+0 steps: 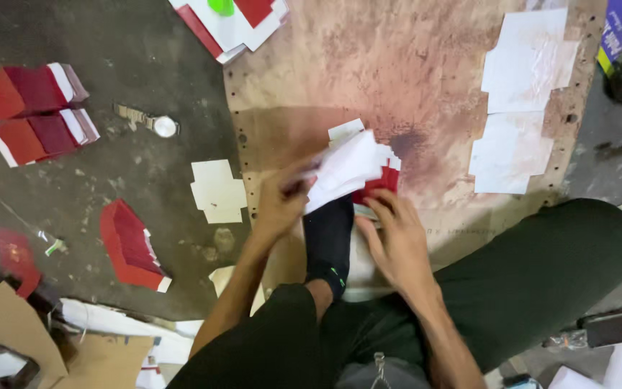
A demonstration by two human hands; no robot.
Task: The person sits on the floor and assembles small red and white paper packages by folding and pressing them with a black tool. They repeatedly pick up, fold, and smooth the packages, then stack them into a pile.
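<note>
White-and-red card stack, on stained board above black-socked foot | left hand pinches upper white sheets | right hand grips stack's lower red edge | folded red stacks lie well apart, left.

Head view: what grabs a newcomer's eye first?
At centre, the left hand and right hand work a white and red folded card blank over a black-socked foot, on a stained brown board. On the dark floor to the left lie red and white folded card stacks and a silver wristwatch; white paper sheets sit on the board's right side.
</note>
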